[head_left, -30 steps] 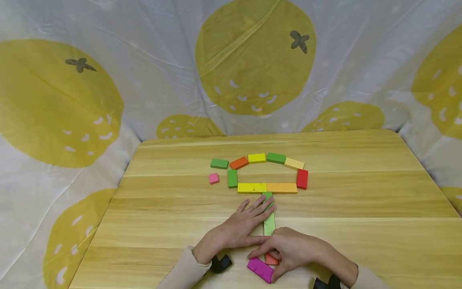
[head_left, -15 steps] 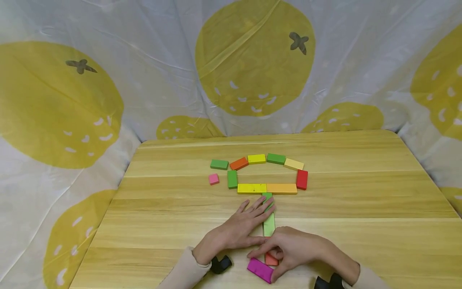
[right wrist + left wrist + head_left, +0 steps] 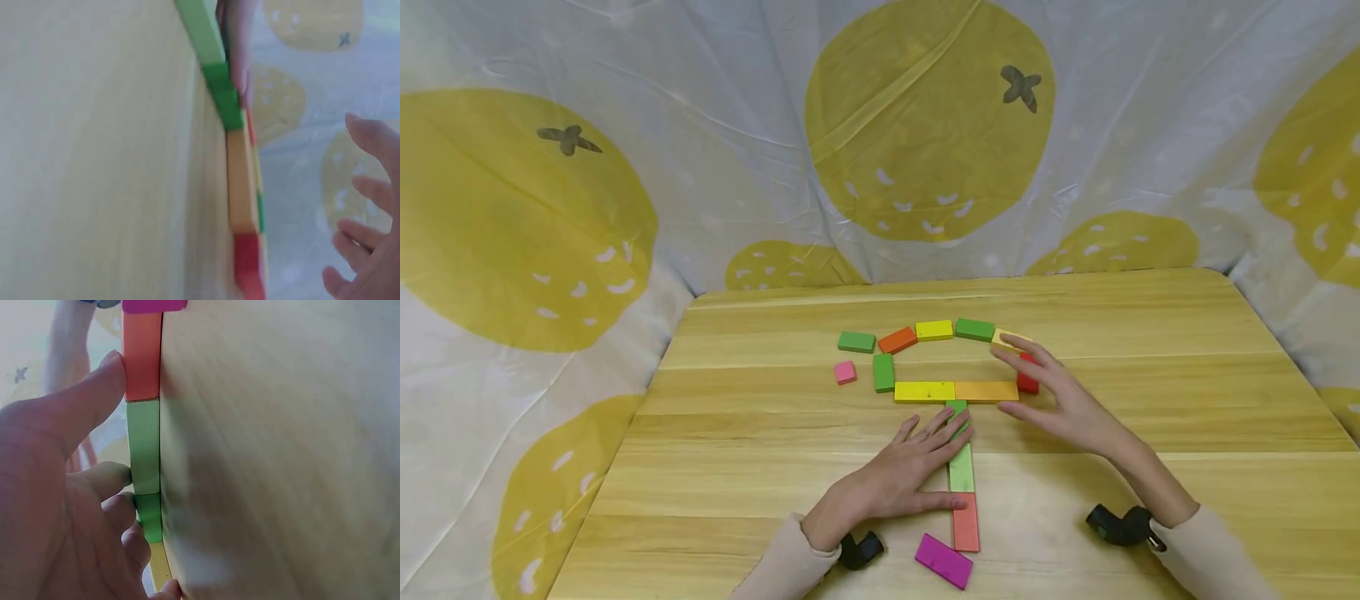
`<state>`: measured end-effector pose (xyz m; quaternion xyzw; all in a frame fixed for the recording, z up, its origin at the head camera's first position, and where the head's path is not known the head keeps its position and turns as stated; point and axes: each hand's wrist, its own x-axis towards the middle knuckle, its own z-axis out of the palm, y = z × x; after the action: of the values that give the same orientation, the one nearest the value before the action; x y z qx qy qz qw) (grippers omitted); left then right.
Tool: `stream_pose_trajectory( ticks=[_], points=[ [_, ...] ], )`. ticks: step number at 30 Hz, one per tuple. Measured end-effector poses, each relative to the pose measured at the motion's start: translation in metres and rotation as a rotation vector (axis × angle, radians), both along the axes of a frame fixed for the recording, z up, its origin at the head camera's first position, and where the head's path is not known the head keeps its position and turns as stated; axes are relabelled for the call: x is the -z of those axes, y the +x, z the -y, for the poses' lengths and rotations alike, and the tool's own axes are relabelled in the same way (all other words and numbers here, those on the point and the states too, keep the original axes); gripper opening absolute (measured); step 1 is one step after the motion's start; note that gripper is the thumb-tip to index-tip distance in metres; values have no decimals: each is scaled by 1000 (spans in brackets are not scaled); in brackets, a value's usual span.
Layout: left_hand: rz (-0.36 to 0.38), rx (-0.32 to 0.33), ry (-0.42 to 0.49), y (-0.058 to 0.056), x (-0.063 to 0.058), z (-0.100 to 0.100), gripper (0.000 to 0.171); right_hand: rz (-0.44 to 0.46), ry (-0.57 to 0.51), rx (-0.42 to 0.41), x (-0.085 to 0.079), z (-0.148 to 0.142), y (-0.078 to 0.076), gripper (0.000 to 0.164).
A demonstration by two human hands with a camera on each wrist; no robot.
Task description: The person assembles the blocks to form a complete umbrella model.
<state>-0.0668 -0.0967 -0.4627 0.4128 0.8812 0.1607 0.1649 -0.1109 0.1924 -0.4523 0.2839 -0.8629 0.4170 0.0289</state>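
My left hand (image 3: 891,479) lies flat with spread fingers over a column of blocks in the head view. Its fingertips rest on the dark green block (image 3: 957,406) and light green block (image 3: 962,473); its thumb touches the coral block (image 3: 967,529). A magenta block (image 3: 943,561) lies slanted below the column. Farther right, my right hand (image 3: 1071,404) hovers with fingers spread above the red block (image 3: 1028,385), partly covering it and the cream block (image 3: 998,339). Nothing is between its fingers. The long yellow block (image 3: 923,392) and light orange block (image 3: 985,392) join end to end atop the column.
An arch continues with a green block (image 3: 883,372), an orange-red block (image 3: 898,340), a yellow block (image 3: 934,331) and another green block (image 3: 975,330). Outside it at left lie a green block (image 3: 856,342) and a pink block (image 3: 845,372). A patterned cloth (image 3: 760,167) hangs behind the table.
My right hand has let go of the magenta block and moved up and right to the red block, uncovering the coral block. The left hand stays in place.
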Motion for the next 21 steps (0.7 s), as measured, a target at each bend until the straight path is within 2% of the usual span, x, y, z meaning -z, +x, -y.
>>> stream_pose_trajectory(
  ticks=[3, 6, 10, 14, 18, 21],
  points=[
    [5, -3, -1, 0, 1, 0, 88, 53, 27, 57, 7, -11, -9, 80],
    [3, -4, -4, 1, 1, 0, 88, 97, 67, 59, 14, -15, -12, 84],
    [2, -3, -10, 0, 2, 0, 88, 67, 130, 29, 23, -11, -12, 83],
    [1, 1, -16, 0, 1, -1, 88, 30, 150, 61, 30, -11, -13, 78],
    [-7, 0, -19, 0, 0, -2, 87, 61, 126, 103, 37, -18, -18, 75],
    [-9, -3, -21, 1, 0, -1, 87, 81, 126, 97, 43, -22, -21, 74]
  ],
)
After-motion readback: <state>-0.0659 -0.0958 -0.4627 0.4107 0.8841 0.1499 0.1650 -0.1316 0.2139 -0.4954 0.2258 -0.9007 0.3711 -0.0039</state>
